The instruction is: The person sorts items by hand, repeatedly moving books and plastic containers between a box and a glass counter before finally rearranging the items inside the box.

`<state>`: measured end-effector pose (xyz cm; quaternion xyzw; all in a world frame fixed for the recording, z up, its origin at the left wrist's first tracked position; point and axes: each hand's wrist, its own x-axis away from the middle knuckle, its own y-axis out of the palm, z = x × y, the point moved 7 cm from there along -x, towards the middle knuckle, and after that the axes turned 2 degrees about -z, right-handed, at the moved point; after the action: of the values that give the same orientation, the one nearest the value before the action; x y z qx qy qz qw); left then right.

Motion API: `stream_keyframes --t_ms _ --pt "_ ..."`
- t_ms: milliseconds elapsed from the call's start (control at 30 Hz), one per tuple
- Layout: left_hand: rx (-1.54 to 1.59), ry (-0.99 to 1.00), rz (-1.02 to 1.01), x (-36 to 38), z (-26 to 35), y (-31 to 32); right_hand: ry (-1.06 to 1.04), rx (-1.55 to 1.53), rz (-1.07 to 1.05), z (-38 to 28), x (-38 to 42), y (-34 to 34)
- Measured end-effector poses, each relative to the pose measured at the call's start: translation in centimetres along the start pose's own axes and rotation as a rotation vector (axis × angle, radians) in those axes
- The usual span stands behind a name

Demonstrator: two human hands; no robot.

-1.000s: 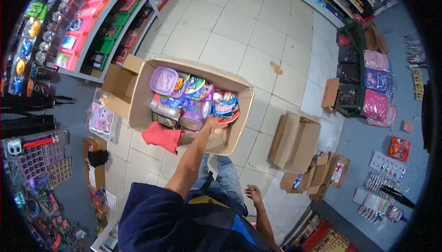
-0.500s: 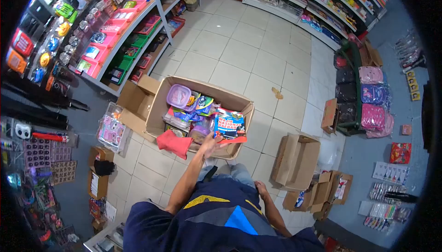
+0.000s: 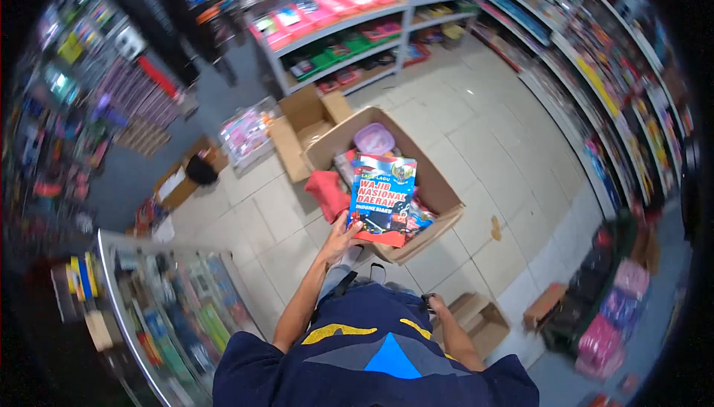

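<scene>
Left hand (image 3: 340,240) has fingers closed on the book (image 3: 383,195) at near corner, long side pointing far; right hand (image 3: 437,306), I cannot tell.

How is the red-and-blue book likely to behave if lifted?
Probably fairly stiff: the book looks flat though gripped near one corner. Likely light, as the left hand alone holds it. It might pivot about that off-centre grip.

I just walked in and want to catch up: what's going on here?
A person's left hand holds a red and blue book, cover up, above an open cardboard box on the floor. A purple container is in the box; a red cloth is at its edge. The right hand is near the waist; its grip is unclear.
</scene>
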<state>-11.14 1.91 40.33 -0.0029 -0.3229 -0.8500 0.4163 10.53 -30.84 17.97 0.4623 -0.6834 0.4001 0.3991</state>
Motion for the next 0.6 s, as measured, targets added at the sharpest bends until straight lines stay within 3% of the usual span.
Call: stream_keyframes --t_ms 133,267,333,400,533,600 --pt "0.184 0.266 0.237 7.5 3.7 -0.9 -0.014 0.163 -0.141 -1.9 -4.2 -0.8" --pt "0.238 0.644 0.44 18.5 11.4 1.8 0.031 0.396 -0.281 -4.0 -7.4 0.2" --pt "0.276 0.671 0.491 23.9 10.4 0.4 0.029 0.497 -0.343 -4.6 -8.7 1.4" --pt "0.103 0.896 0.549 28.7 12.0 0.1 0.018 0.563 -0.408 -6.3 -9.0 3.0" --pt "0.318 0.892 1.014 36.7 10.1 -1.4 -0.146 0.594 -0.609 -8.2 -8.3 7.9" --pt "0.274 0.905 1.177 39.8 8.7 -1.7 -0.162 0.688 -0.664 -7.9 -8.6 10.4"
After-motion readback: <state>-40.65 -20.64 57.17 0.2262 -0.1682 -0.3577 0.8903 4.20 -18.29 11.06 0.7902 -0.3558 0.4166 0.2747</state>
